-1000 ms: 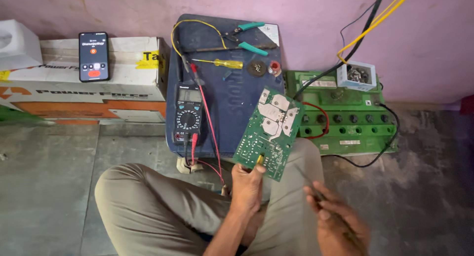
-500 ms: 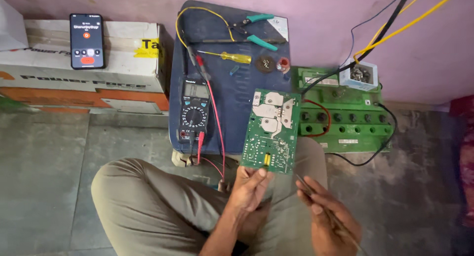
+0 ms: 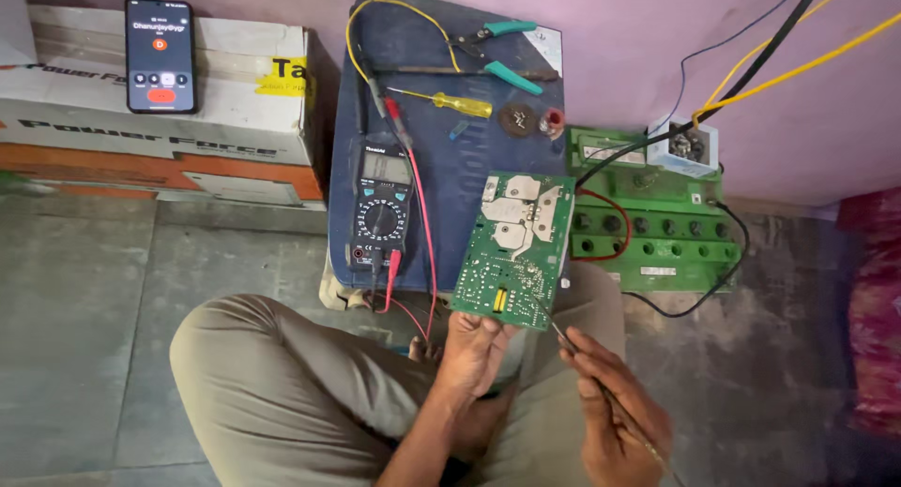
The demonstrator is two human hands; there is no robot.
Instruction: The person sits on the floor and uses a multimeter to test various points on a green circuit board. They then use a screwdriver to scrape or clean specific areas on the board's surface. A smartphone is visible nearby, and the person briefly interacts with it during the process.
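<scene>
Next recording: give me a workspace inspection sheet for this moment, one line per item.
Surface: grey concrete floor; the person sits cross-legged on it.
Job's things: green circuit board, tilted, held at its lower edge by the left hand; thin probe in the right hand, tip at the board's lower part.
Clutter: multimeter, yellow screwdriver and teal-handled pliers on a dark blue box; phone on a cardboard carton.
Grips: both hands closed on their items.
Cables: red meter lead; yellow wire loop; black and yellow cables on the wall.
Surroundings: pink wall; green unit behind.
</scene>
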